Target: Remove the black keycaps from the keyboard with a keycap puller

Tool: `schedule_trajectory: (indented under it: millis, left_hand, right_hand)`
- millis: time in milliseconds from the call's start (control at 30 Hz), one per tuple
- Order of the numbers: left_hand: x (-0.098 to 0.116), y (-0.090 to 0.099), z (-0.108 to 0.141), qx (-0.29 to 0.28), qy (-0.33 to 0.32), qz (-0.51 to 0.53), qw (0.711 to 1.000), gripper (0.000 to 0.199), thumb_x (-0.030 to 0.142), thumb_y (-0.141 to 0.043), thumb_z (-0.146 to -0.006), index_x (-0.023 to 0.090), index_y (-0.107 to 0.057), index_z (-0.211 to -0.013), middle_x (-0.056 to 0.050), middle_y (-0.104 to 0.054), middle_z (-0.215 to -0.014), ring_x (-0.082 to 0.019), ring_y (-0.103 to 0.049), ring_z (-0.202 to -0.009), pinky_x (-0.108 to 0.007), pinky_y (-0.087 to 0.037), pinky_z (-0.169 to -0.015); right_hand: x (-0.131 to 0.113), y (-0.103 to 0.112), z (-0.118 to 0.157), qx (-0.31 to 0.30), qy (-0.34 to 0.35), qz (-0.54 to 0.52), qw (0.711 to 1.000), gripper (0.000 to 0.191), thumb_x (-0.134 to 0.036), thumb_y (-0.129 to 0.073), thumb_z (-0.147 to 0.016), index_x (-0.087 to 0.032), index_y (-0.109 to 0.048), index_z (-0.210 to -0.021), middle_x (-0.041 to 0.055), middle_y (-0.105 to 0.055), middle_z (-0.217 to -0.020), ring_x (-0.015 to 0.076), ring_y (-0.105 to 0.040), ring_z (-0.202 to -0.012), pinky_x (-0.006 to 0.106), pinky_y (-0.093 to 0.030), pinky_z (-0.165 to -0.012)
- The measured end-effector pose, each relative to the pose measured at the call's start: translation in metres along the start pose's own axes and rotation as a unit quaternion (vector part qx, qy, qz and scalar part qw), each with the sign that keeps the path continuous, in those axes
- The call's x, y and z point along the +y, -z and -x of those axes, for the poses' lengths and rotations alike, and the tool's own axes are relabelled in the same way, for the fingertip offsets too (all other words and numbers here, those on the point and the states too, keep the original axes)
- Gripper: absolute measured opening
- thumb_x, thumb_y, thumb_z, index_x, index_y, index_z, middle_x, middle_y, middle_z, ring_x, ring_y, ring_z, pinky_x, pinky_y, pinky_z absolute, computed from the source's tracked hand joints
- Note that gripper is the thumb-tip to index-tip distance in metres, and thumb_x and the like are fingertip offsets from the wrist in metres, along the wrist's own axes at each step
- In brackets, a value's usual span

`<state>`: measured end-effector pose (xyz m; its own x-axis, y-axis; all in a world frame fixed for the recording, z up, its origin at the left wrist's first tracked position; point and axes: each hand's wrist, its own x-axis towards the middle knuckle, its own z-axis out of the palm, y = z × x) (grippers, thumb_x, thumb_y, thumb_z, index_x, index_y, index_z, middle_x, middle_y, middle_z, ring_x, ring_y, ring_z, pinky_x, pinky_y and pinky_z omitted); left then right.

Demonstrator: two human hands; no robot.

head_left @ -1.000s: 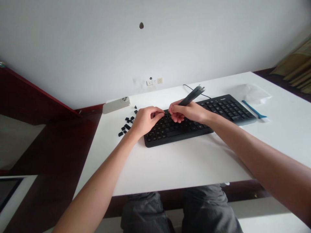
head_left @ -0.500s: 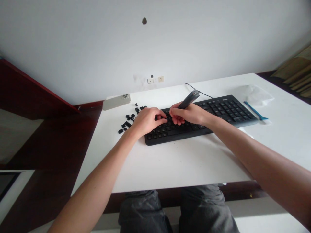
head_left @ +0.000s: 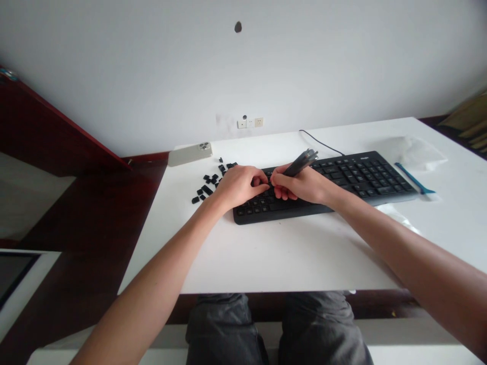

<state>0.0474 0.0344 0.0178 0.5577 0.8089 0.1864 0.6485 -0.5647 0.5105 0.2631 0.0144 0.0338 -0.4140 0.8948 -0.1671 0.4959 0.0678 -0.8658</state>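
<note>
On white desk point(head_left: 304, 253), left hand point(head_left: 239, 186) touching keyboard point(head_left: 361, 175), right hand point(head_left: 300, 185) clenching dark pen-shaped tool point(head_left: 302, 163); clear plastic bag point(head_left: 411, 153) nearby

One head-worn view, forward and down over a white desk point(head_left: 304, 263), toward the wall point(head_left: 243, 66)

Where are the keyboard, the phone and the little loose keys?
Black keyboard point(head_left: 365, 175), head view, right-end keys.
Phone point(head_left: 186, 155), head view, back case.
Loose keycaps point(head_left: 207, 190), head view, one keycap in the pile.
</note>
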Motion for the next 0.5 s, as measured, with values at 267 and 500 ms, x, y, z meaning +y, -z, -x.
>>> schedule_trajectory:
  millis: [267, 500]
  left_hand:
    - [0.001, -0.001, 0.001, 0.004, -0.002, 0.023, 1.000, 0.005, 0.026, -0.078, -0.090, 0.021, -0.080, -0.091, 0.003, -0.072, -0.075, -0.012, -0.062, -0.066, -0.027, -0.040, -0.065]
    - [0.000, -0.003, 0.000, 0.007, 0.001, 0.035, 0.999, 0.005, 0.024, -0.079, -0.089, 0.020, -0.081, -0.091, 0.002, -0.073, -0.074, -0.013, -0.063, -0.066, -0.027, -0.041, -0.065]
  right_hand:
    - [0.000, 0.001, -0.005, 0.003, -0.082, -0.107, 0.991, 0.023, -0.026, -0.060, -0.090, -0.018, -0.063, -0.069, 0.0074, -0.068, -0.068, 0.0140, -0.055, -0.058, 0.025, -0.037, -0.046]
    - [-0.002, 0.006, -0.014, -0.013, -0.107, -0.136, 0.985, 0.027, -0.027, -0.061, -0.087, -0.016, -0.062, -0.061, 0.0089, -0.064, -0.063, 0.0124, -0.048, -0.052, 0.027, -0.028, -0.043]
